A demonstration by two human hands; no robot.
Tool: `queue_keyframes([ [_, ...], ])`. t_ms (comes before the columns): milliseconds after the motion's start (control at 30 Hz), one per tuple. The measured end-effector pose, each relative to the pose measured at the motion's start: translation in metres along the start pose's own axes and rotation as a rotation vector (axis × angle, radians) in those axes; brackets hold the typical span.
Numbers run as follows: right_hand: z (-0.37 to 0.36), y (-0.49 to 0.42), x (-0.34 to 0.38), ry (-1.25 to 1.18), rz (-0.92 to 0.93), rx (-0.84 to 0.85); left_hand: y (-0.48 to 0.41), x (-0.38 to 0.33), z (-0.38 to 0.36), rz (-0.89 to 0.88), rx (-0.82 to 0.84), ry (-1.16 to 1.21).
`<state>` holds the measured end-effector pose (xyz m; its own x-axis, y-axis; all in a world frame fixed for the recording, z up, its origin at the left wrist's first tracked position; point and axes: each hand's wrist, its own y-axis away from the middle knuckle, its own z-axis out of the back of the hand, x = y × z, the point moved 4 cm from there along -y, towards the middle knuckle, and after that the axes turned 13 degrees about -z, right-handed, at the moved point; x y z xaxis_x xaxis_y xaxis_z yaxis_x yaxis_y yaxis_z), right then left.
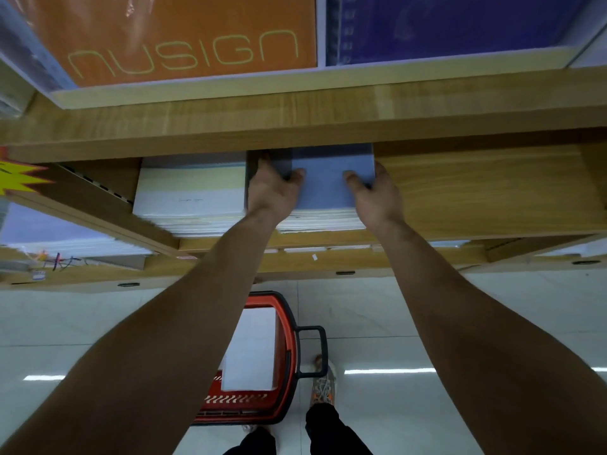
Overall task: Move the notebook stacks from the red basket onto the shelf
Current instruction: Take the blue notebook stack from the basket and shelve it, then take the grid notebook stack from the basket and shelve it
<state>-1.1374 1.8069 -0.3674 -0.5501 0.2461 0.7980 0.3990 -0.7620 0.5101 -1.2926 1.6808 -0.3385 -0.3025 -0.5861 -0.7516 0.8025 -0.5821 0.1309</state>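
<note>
Two-handed grip on blue notebook stack point(323, 192)

The orange cover point(184, 37) on the upper shelf reads "nusign".

Blue-grey notebook stack point(323, 188), white stack point(190, 195), wood-grain shelf point(460, 192), red basket point(282, 356) with black handle point(313, 351), orange box point(184, 37).

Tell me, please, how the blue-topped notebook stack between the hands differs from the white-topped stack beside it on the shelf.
The blue-topped stack has a blue cover; the white-topped stack shows a white and cream one. The left hand and right hand grip the blue-topped stack at its sides, while neither holds the white-topped stack. Both lie flat, side by side, on the same shelf, page edges towards the person.
</note>
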Motion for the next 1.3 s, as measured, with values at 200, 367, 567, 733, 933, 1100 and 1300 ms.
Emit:
queue_keyframes([
  [200, 0.001, 0.001, -0.001, -0.018, 0.012, 0.011, 0.008, 0.011, -0.002, 0.044, -0.028, 0.054],
  [367, -0.004, -0.005, -0.002, 0.015, 0.035, 0.022, 0.016, 0.007, -0.003, 0.008, -0.077, -0.075],
  [567, 0.001, 0.0, 0.004, 0.074, 0.012, 0.038, 0.023, 0.001, 0.0, 0.005, -0.026, -0.061],
  [733, 0.002, 0.054, -0.021, 0.206, -0.073, -0.095, 0.054, -0.004, 0.01, 0.013, 0.018, 0.074],
  [933, -0.034, 0.155, -0.115, 0.743, -0.05, -0.101, 0.161, 0.075, 0.045, -0.071, 0.252, 0.011],
  [1100, -0.098, 0.18, -0.163, 1.004, -0.054, 0.063, 0.219, 0.219, 0.081, 0.038, 0.503, -0.425],
  [1300, -0.196, 0.185, -0.213, 1.12, -0.017, 0.158, 0.251, 0.362, 0.101, 0.174, 0.603, -0.539],
])
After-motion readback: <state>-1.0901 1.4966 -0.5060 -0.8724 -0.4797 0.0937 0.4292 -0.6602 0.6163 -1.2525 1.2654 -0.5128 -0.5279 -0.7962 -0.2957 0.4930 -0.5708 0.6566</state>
